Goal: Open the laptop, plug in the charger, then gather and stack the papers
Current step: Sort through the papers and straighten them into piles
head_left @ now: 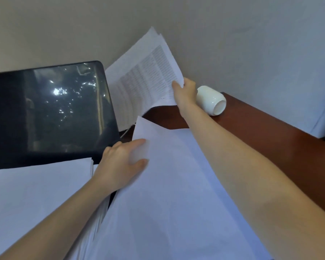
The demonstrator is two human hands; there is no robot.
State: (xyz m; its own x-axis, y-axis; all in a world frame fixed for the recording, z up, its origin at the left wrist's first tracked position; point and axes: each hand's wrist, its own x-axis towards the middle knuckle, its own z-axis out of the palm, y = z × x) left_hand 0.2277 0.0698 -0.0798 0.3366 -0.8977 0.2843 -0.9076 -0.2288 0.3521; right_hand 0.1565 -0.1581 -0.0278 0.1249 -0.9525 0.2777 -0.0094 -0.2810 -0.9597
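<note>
One laptop stands open at the left on the brown wooden table, its dark screen showing only reflections. Its keyboard is hidden under papers.

The papers lie in three groups. The first is a sheaf of printed sheets, dense with rows of small text, raised off the table beside the screen's right edge and in front of the wall. Its far corners fan apart, so it is more than one sheet, though the exact number cannot be told. The right hand pinches this sheaf at its right edge, thumb on the printed face and the other fingers behind. The second group is blank white sheets spread across the near middle. The left hand grips their left edge, with the thumb and one finger lying on top. The third is a thick stack at the lower left, over the laptop's base.

One thin white cord shows between the laptop and the blank sheets, with both its ends hidden.

One white cup lies on its side just beyond the right wrist.
</note>
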